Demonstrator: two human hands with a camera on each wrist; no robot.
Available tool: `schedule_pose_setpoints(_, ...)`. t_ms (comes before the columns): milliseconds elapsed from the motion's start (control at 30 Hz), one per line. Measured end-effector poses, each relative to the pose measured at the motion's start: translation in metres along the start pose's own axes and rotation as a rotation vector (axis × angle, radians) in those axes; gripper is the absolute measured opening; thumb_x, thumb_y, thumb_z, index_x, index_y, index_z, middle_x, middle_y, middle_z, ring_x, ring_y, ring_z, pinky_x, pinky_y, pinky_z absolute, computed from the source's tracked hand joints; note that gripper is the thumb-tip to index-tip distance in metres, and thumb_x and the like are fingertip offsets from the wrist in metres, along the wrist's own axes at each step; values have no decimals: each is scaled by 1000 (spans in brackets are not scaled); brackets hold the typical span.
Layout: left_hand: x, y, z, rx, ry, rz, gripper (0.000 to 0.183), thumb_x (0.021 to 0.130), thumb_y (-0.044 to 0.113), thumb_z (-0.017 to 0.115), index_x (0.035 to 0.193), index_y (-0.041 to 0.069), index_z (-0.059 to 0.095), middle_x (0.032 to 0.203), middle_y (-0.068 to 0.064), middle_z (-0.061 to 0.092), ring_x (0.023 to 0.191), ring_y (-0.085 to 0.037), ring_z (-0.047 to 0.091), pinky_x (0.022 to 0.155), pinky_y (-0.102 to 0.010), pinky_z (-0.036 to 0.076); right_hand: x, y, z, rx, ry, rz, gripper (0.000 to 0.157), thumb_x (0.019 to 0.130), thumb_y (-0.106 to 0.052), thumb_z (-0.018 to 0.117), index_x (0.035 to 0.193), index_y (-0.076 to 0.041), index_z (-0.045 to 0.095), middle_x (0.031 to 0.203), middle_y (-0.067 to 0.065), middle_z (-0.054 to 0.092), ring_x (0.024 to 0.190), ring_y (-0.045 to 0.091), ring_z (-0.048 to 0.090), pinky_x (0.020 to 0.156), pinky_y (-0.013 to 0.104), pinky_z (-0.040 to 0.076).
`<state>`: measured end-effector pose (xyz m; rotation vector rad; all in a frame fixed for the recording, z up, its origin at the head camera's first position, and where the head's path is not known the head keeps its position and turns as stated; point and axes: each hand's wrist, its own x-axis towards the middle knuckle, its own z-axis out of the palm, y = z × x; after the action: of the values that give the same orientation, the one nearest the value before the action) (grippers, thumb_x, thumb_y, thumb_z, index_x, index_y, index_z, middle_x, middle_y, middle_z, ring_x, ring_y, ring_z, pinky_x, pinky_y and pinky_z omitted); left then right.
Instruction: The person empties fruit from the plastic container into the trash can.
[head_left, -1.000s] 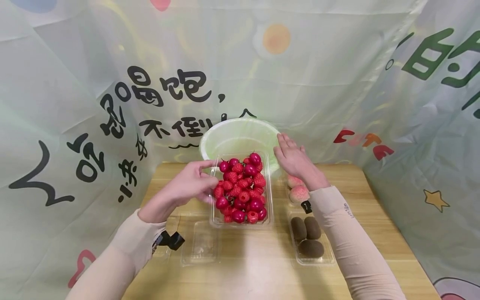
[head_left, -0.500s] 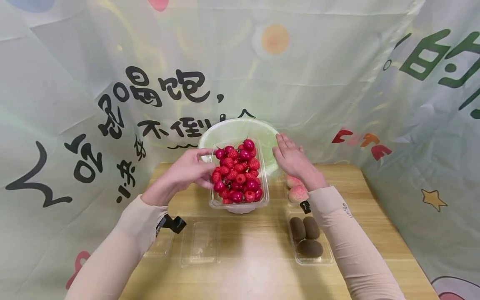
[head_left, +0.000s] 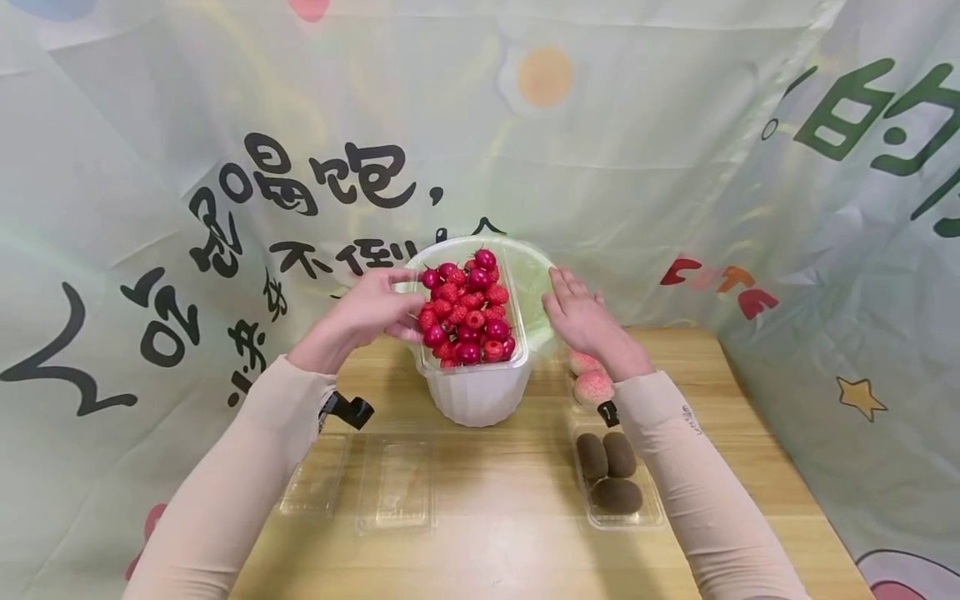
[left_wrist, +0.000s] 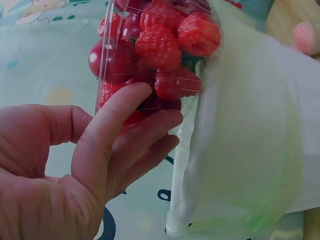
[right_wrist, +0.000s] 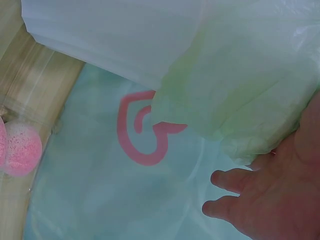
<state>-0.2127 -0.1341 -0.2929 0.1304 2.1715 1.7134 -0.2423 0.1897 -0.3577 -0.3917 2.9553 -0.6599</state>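
Note:
My left hand (head_left: 369, 310) grips the left side of a clear plastic box (head_left: 517, 337) and holds it tilted above the front of a white bin (head_left: 480, 400). Red raspberries (left_wrist: 159, 47) and darker round cherry-like fruits (head_left: 468, 353) fill the box. A pale green bag (head_left: 536, 292) lines the bin and folds over its rim. On the bin's right side, my right hand (head_left: 585, 317) lies against the bag with fairly straight fingers. The right wrist view shows that hand (right_wrist: 275, 195) at the bag's edge, part of its fingers hidden behind the bag.
On the right of the table (head_left: 517, 517), a clear box holds several kiwis (head_left: 617, 496), with pink peaches (head_left: 592, 387) behind it. Two clear trays lie at the left, one of them a flat tray (head_left: 397, 487). A printed cloth (head_left: 645, 167) hangs behind and at the sides.
My left hand has lifted the fruit box up and away from me, over the bin, uncovering the bin's front. The right hand has stayed at the rim.

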Motion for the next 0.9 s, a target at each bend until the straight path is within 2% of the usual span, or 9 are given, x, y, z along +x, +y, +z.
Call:
schedule_pose_setpoints(267,18,10,-5,-7,15,8,64,99,0,57,160,3,39,103,-17,74,77,-22,79,66,-31,65,2,0,2,-12,-2,6,69,113,-45,18,170,-9,-1,178,15,-3,164,42,1,128,70,-2)
schedule_pose_setpoints(400,28,14,-7,-6,47,11,64,99,0,57,160,4,40,93,-14,76,75,-22,79,65,-31,65,3,0,2,-18,3,5,70,113,-45,17,170,-9,-1,178,15,-3,164,42,2,128,70,-2)
schedule_pose_setpoints(533,36,17,-8,16,83,20,67,101,3,57,164,4,33,79,-9,74,73,-20,78,65,-31,65,2,0,2,-21,8,3,71,113,-47,16,170,-8,0,178,16,-1,164,42,2,128,70,-1)
schedule_pose_setpoints(733,44,19,-6,23,128,75,61,102,2,58,160,6,42,78,-8,73,65,-18,74,65,-32,65,2,-1,0,-22,8,-2,71,113,-47,16,170,-8,1,178,17,0,164,41,2,128,71,-1)
schedule_pose_setpoints(900,51,16,-4,77,194,112,66,97,0,59,161,10,43,68,-5,69,52,-16,67,60,-31,64,2,-1,0,-18,-1,-1,69,113,-44,17,170,-8,0,178,17,-1,164,41,1,128,70,-2)
